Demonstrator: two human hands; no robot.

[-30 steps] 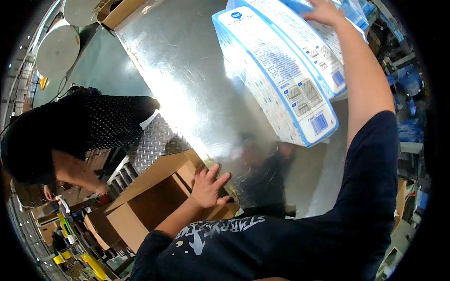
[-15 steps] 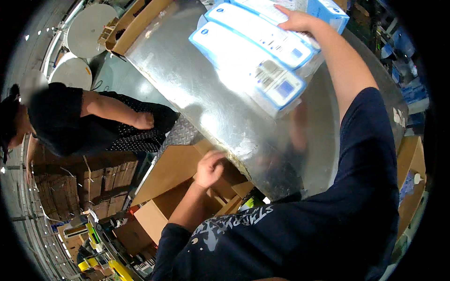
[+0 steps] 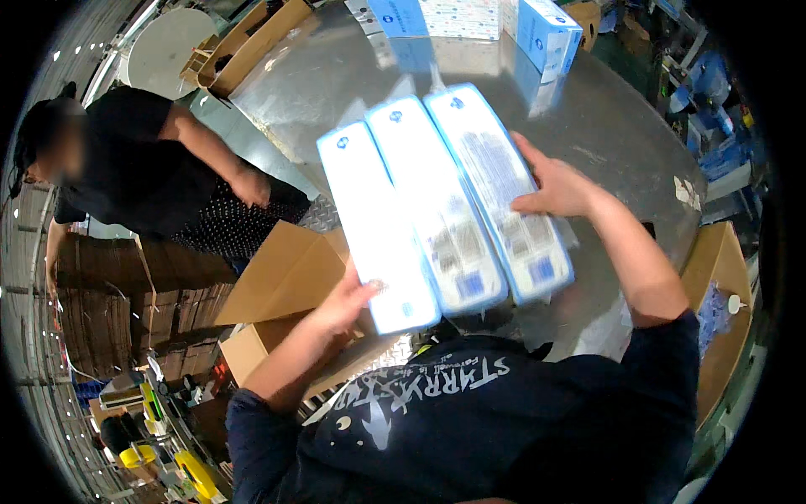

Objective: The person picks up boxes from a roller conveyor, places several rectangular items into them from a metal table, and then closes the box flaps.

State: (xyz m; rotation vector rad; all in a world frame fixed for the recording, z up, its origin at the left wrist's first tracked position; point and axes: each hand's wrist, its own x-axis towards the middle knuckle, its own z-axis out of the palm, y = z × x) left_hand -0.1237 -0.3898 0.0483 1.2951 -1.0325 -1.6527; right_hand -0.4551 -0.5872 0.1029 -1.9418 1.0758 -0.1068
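Note:
Three long white-and-blue boxes (image 3: 445, 210) lie side by side, held between my two hands above the round shiny metal table (image 3: 604, 126). My left hand (image 3: 346, 302) presses against the near end of the leftmost box. My right hand (image 3: 554, 185) lies flat on the rightmost box, fingers spread over its side. An open brown cardboard carton (image 3: 285, 286) stands just below and left of my left hand.
More blue-and-white boxes (image 3: 546, 29) stand at the table's far edge. A person in black (image 3: 143, 176) leans at the left beside stacked flat cardboard (image 3: 126, 311). Another carton (image 3: 722, 286) stands at the right. Tape rolls (image 3: 134, 454) lie at lower left.
The boxes have come down from high at the far side toward me and now lie flat. My left hand has left the carton and taken hold of the stack's near end.

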